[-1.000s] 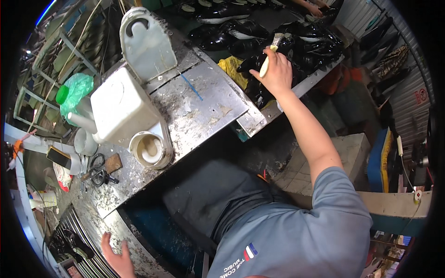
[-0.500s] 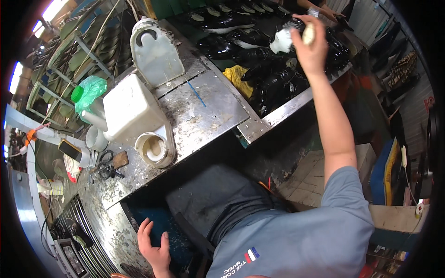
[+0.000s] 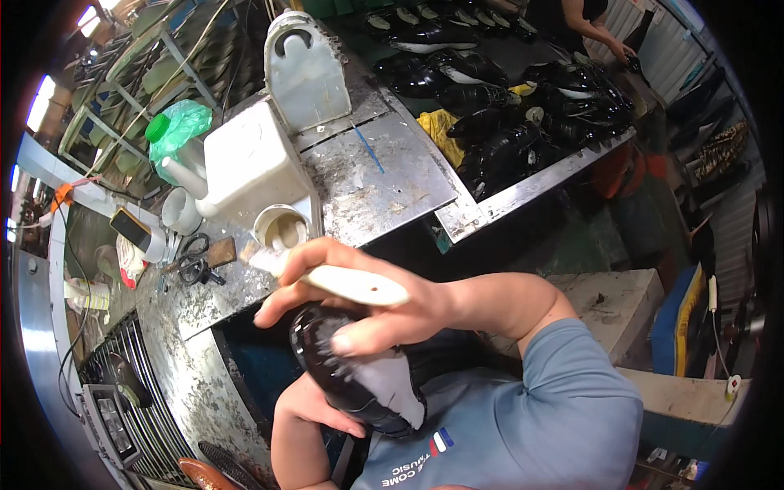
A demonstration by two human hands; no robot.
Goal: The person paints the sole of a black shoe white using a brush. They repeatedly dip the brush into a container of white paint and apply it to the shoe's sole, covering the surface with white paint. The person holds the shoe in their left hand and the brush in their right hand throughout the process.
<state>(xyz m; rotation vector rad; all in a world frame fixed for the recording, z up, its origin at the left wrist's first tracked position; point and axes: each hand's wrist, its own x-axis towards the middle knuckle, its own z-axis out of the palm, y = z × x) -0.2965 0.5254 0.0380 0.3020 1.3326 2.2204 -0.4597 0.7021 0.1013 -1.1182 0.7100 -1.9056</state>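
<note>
A glossy black shoe upper (image 3: 359, 371) with a pale grey-white underside is held tilted in front of my body. Its lower side rests in my left hand (image 3: 314, 408), with the thumb showing beneath it. My right hand (image 3: 416, 306) is closed around a cream-handled brush (image 3: 359, 286), and its thumb presses on the shoe's dark rounded end. The bristle end of the brush points left, beside the round cup (image 3: 282, 222) of a white container (image 3: 253, 163). Pale liquid shows inside that cup.
Many black shoe uppers (image 3: 490, 151) lie on the bench at the back, near a yellow cloth (image 3: 441, 135). Scissors (image 3: 194, 265), a phone (image 3: 131, 229) and a green-capped bottle (image 3: 159, 128) sit at the left. Another person's arm (image 3: 600, 33) shows at the far right.
My right hand has come back from the pile of uppers to my lap, carrying the shoe upper and brush. My left hand, open before, has taken hold of the shoe upper.
</note>
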